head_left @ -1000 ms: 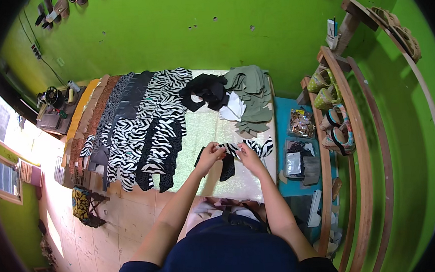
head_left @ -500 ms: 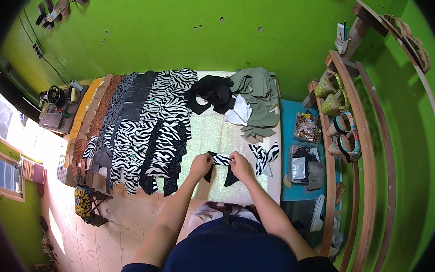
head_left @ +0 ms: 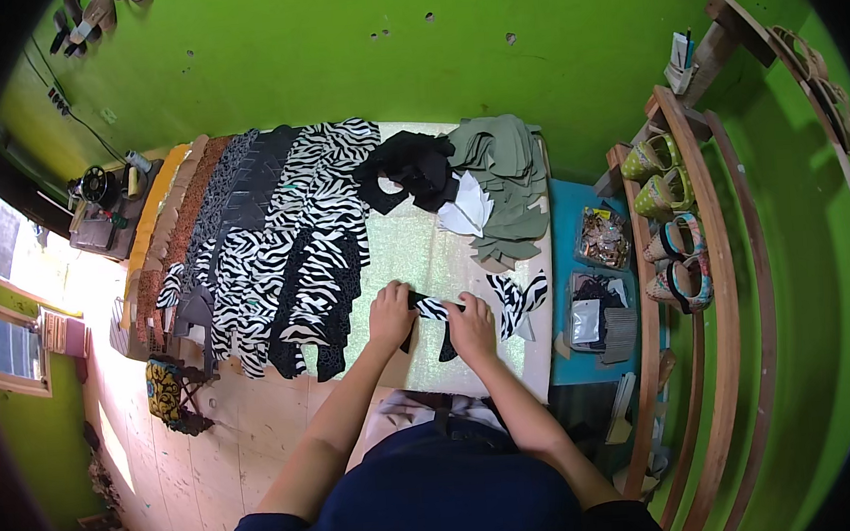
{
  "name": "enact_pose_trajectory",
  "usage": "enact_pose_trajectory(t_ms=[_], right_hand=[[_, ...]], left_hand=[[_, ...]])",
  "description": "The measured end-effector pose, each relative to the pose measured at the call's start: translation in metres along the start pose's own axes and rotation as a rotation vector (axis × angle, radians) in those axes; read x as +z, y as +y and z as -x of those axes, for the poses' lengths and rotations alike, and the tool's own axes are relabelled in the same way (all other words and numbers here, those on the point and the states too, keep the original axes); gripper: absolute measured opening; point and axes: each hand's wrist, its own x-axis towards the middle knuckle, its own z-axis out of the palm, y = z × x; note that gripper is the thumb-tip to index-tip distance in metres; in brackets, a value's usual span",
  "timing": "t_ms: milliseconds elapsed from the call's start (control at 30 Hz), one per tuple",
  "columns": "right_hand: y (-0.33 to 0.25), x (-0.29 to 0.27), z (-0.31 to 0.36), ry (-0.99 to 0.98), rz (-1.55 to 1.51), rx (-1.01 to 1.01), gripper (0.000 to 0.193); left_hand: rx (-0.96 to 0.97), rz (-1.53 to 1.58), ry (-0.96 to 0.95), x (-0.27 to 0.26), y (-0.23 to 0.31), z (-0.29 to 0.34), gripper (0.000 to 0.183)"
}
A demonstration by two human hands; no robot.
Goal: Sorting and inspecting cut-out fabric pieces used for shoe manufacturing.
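Over the near part of the pale table, my left hand [head_left: 390, 318] is closed on the left end of a zebra-striped material piece [head_left: 433, 309]. The right end of that piece is pinched by my right hand [head_left: 472, 329]. Dark flaps hang or lie below it; one dark flap [head_left: 447, 348] shows beside my right fingers, and a bit of another beside the left. My thumbs are mostly hidden. To the right of my right hand lie a few loose zebra-striped pieces [head_left: 517, 301] with a grey piece by them.
The glittery pale tabletop [head_left: 405, 257] carries overlapping rows of zebra-striped cutouts [head_left: 327, 179], black cutouts [head_left: 417, 164], white pieces [head_left: 465, 208] and olive cutouts [head_left: 496, 154]. On the right stand clear boxes [head_left: 602, 237] and a wooden rack [head_left: 717, 345] with sandals. A sewing machine [head_left: 99, 188] is far left.
Both hands have shifted slightly, and their fingers now reach further over the ends of the striped piece. The dark flaps show less. The whole view has tilted a little.
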Motion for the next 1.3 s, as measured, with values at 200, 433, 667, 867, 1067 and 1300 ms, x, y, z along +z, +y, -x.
enact_pose_trajectory(t_ms=[200,433,667,867,1067,1300], right_hand=[[-0.005,-0.001,-0.010,-0.119,-0.063,0.241,0.041],[-0.001,0.001,-0.019,-0.233,-0.269,0.353,0.028],[-0.055,0.041,-0.013,-0.138,-0.766,0.344,0.033],[-0.160,0.075,-0.009,-0.229,-0.742,0.338,0.041],[-0.214,0.100,-0.005,0.069,-0.752,0.233,0.039],[-0.237,0.100,0.007,0.173,-0.288,0.137,0.042]], left_hand=[[0.096,-0.055,-0.187,0.006,-0.010,-0.013,0.028],[-0.033,0.195,-0.217,-0.007,-0.014,-0.002,0.021],[-0.291,0.513,0.022,-0.074,-0.057,0.052,0.037],[-0.314,0.340,0.139,-0.115,-0.146,0.107,0.037],[-0.330,0.347,0.019,-0.138,-0.192,0.125,0.037],[-0.122,0.118,0.171,-0.128,-0.209,0.129,0.045]])
